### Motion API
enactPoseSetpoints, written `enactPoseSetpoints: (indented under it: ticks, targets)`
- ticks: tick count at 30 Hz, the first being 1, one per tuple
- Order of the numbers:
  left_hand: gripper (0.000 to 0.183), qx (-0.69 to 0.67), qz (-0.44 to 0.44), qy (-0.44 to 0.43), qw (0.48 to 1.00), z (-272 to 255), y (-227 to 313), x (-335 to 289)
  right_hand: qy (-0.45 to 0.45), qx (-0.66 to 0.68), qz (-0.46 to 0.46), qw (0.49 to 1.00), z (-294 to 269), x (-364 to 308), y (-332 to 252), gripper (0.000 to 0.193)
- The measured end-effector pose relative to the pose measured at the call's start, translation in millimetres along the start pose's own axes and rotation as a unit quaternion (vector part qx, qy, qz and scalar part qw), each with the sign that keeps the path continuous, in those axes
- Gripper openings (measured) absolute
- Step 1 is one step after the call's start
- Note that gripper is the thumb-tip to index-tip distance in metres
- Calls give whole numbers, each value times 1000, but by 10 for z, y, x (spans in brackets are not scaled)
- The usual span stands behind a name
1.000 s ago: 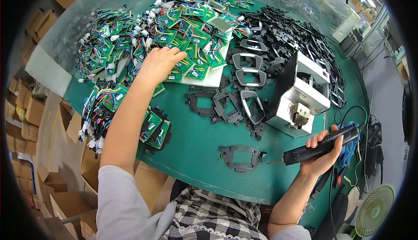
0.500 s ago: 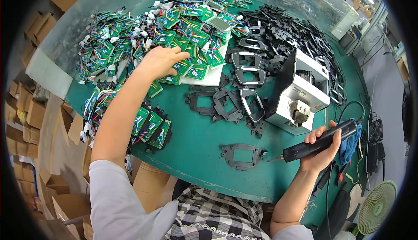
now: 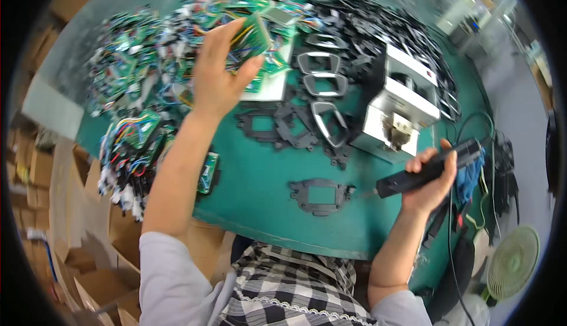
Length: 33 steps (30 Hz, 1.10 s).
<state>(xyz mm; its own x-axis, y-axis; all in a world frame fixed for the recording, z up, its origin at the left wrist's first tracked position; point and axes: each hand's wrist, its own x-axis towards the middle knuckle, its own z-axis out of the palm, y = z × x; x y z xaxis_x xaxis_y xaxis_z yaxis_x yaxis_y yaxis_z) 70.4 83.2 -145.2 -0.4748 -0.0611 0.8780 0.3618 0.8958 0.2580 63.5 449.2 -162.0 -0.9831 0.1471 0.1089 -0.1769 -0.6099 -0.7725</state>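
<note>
My left hand (image 3: 215, 78) is raised over the far left of the table, its fingers and thumb closed on the edges of a green circuit board (image 3: 257, 35) held tilted; motion blurs it a little. Below and behind it lies a pile of similar boards with coloured wires (image 3: 133, 60). At the right, my right hand (image 3: 434, 191) grips a black electric screwdriver (image 3: 407, 178), its bit pointing left. Just left of that bit, a black plastic frame (image 3: 300, 195) with a rectangular opening lies flat on the green table (image 3: 260, 178).
A white and black box-shaped machine (image 3: 378, 128) stands right of centre. More black frames (image 3: 254, 126) and silver-edged bezels (image 3: 316, 92) lie beside it, with a heap of black parts (image 3: 384, 24) behind. Wired boards (image 3: 136, 143) sit at the left edge. A green fan (image 3: 512, 262) stands at lower right.
My left hand has lifted a circuit board off the pile and turned upward with it. The view has shifted slightly. My right hand still holds the screwdriver near the frame.
</note>
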Motion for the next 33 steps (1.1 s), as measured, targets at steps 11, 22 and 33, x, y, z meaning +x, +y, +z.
enactPoseSetpoints:
  ticks: [11,22,33]
  targets:
    - [43,-191,-200,121,953,-231,-44,552,-116,-199,-388,892,631,438,-289,40]
    - [48,-49,-28,-256,965,-119,1219,-886,-145,-187,-332,913,629,417,-157,38]
    - [48,-62,-37,-265,961,-41,1340,-1139,-135,-234,-379,885,622,365,-132,41]
